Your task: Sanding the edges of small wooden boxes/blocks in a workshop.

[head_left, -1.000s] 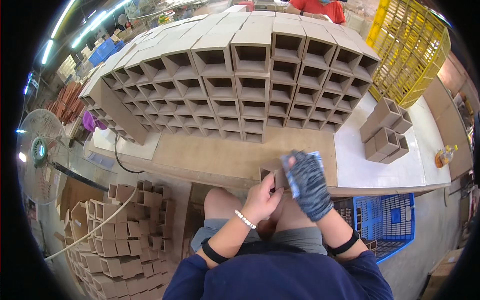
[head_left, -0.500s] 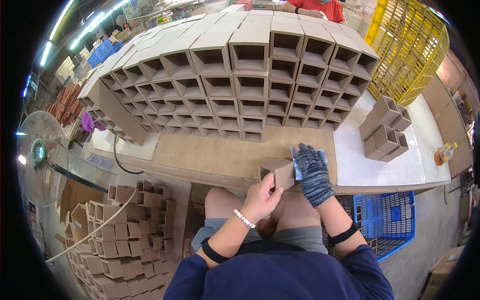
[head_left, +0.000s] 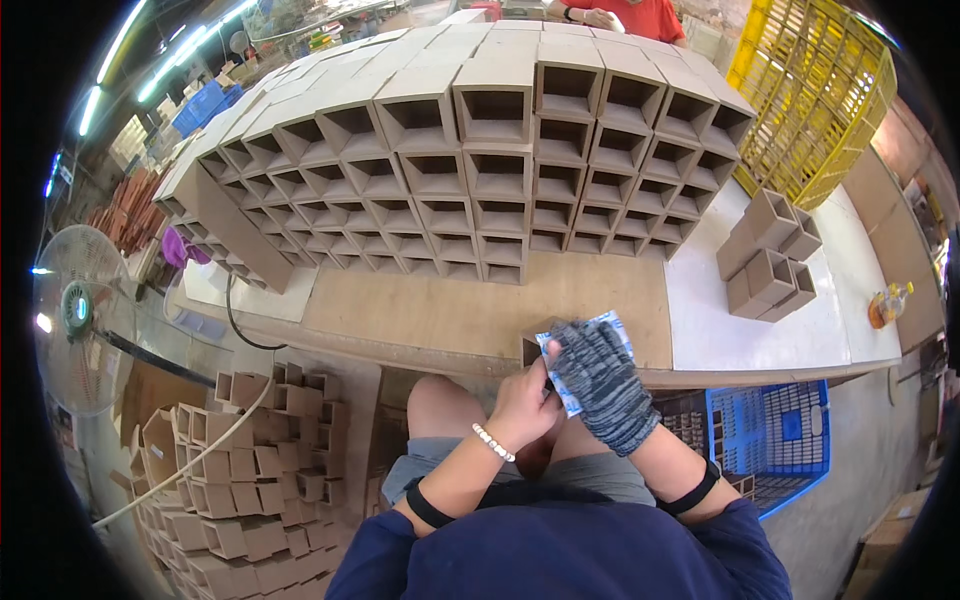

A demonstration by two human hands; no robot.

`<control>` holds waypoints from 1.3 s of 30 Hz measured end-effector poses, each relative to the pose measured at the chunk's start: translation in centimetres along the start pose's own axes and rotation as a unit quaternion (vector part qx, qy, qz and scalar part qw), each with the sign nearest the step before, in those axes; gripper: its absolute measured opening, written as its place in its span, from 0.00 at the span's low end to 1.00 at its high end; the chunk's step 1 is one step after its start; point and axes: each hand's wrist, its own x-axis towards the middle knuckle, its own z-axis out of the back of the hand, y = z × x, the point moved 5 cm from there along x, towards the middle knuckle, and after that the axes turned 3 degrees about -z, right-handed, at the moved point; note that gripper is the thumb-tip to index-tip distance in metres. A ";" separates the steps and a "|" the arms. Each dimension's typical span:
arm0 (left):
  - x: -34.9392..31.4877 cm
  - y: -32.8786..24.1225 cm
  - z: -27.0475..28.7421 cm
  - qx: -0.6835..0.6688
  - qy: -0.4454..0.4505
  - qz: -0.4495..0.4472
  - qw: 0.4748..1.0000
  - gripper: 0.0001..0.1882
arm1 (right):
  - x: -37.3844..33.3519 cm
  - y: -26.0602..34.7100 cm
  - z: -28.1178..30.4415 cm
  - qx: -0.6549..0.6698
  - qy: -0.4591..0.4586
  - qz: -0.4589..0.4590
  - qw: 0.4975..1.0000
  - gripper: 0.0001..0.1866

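Note:
My left hand (head_left: 523, 405), bare with a beaded bracelet at the wrist, grips a small open-ended brown box (head_left: 528, 350) at the table's front edge. Most of that box is covered by my hands. A grey knitted glove is on my right hand (head_left: 604, 388), which is closed over a blue-and-white patterned sheet or pad (head_left: 613, 324) and presses it over the box. What the sheet is made of, I cannot tell. Ahead rises a wide stack of similar open-ended boxes (head_left: 465, 160), their hollow ends facing me.
Several more boxes (head_left: 768, 275) stand on the white tabletop at right, with a bottle of amber liquid (head_left: 890, 304) beyond. A yellow crate (head_left: 815, 100) leans behind them. Below are a blue crate (head_left: 770, 430) and a box pile (head_left: 230, 470). A fan (head_left: 80, 310) stands left; a red-clad person (head_left: 650, 18) works opposite.
My gloved right hand has moved left with the blue-and-white sheet, from beside the box to over it. My left hand still grips the box. The person opposite has shifted a hand slightly left.

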 end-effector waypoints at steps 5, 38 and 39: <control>0.7 0.7 -0.1 -0.104 0.016 0.039 0.994 0.16 | 0.9 -6.2 -0.6 -0.119 0.001 -0.160 0.980 0.19; 1.0 1.4 0.3 -0.092 0.064 0.024 0.993 0.17 | 2.3 -2.4 -0.2 0.036 0.048 -0.043 0.997 0.16; 1.0 0.7 0.3 -0.094 0.061 0.024 0.993 0.17 | 2.4 -4.9 -1.3 0.037 0.146 -0.160 0.976 0.16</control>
